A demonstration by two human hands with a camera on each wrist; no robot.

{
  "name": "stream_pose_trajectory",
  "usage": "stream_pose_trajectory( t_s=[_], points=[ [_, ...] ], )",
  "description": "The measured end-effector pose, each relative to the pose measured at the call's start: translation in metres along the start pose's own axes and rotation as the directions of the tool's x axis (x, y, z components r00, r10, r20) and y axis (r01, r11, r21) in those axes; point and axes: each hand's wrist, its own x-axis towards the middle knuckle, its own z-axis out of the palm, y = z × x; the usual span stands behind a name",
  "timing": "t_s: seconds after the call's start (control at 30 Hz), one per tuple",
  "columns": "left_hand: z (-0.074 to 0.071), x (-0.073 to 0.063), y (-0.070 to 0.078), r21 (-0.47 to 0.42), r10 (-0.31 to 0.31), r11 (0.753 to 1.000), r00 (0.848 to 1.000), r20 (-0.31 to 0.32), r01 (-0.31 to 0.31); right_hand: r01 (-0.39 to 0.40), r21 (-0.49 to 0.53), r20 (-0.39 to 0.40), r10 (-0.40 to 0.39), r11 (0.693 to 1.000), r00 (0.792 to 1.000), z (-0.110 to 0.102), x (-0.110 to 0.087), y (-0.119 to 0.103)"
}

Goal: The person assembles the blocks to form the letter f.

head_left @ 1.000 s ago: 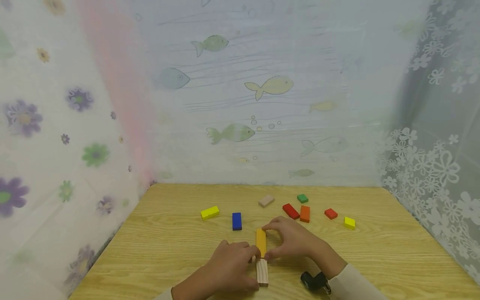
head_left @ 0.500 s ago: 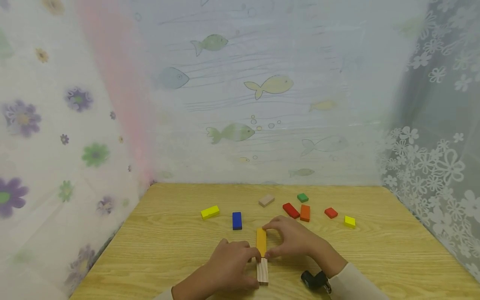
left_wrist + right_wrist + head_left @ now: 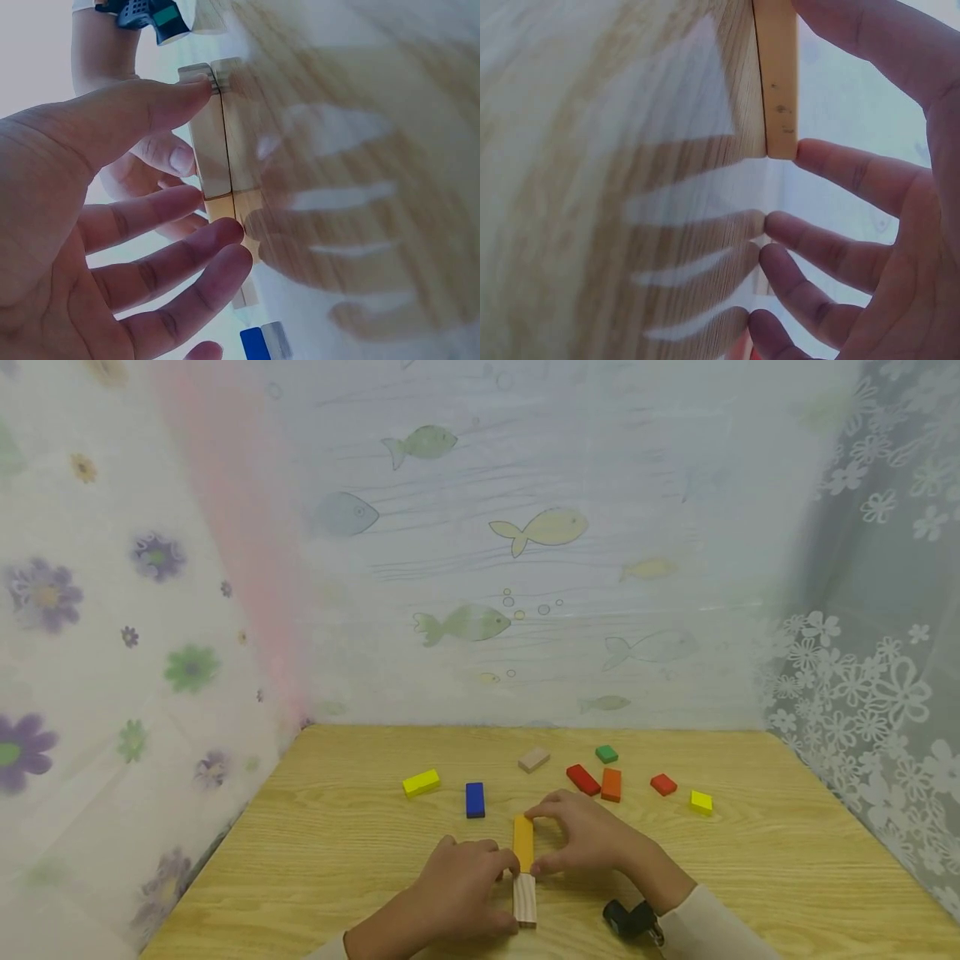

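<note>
In the head view, a plain wooden block [image 3: 525, 900] and an orange-yellow block [image 3: 523, 843] lie end to end on the table, forming one straight line. My left hand [image 3: 459, 887] holds the plain block lengthwise, thumb at its near end and index finger by the joint. From the right, my right hand [image 3: 581, 837] spans the orange-yellow block [image 3: 780, 90], with its index fingertip at the far end and thumb near the joint. The left wrist view shows the plain block [image 3: 212, 142] flat on the tabletop, the other left fingers spread loosely beside the row.
Farther back on the wooden table [image 3: 337, 860] lie a yellow block [image 3: 421, 783], a blue block [image 3: 475, 800], a pale wooden block [image 3: 534, 760], and several red, orange, green and yellow blocks toward the right. A black camera [image 3: 630, 920] sits at my right wrist. Patterned curtains surround the table.
</note>
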Motion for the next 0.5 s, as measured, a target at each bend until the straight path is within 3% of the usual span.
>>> stream_pose_trajectory(
  t_s=[0.5],
  points=[
    [-0.0021,0.0001,0.0023,0.043,-0.002,0.999,1.000,-0.002,0.003,0.013,-0.007,0.002,-0.013,1.000,1.000,-0.0007,-0.0023,-0.0011]
  ],
)
